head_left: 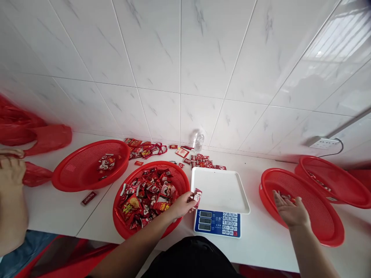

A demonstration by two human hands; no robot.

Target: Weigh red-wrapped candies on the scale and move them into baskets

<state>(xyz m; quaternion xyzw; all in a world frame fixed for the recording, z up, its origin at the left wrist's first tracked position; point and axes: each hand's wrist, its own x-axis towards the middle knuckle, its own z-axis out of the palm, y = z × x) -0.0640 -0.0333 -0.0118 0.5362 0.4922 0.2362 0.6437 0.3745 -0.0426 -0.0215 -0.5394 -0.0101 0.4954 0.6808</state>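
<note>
The small red packet (197, 195) is at the left edge of the white weighing tray (220, 189), pinched between the thumb and fingers of your left hand (182, 205); whether it touches the tray, or whether there is more than 1 packet in that grip, you cannot tell from here. The step in hand looks like handling single packets at the scale (217, 224). Any move of this packet calls for a steady pinch and a little height over the tray's raised rim, with your wrist kept off the keypad. Just left of the scale, the full basket (181, 179) is heaped with red packets of mixed sizes, your left forearm reaching across its near side. Your right hand (291, 211) is spread, fingers apart, over the right basket (321, 220), close to a few small packets; contact is unclear. Moving it calls for clearing that basket's rim. Farther out, 1 more basket (333, 179) sits at the far right, a clear bottle (199, 142) stands by the wall near loose packets (203, 162), and the left basket (78, 170) has a small pile, with a co-worker's hand (11, 170) beyond it.
</note>
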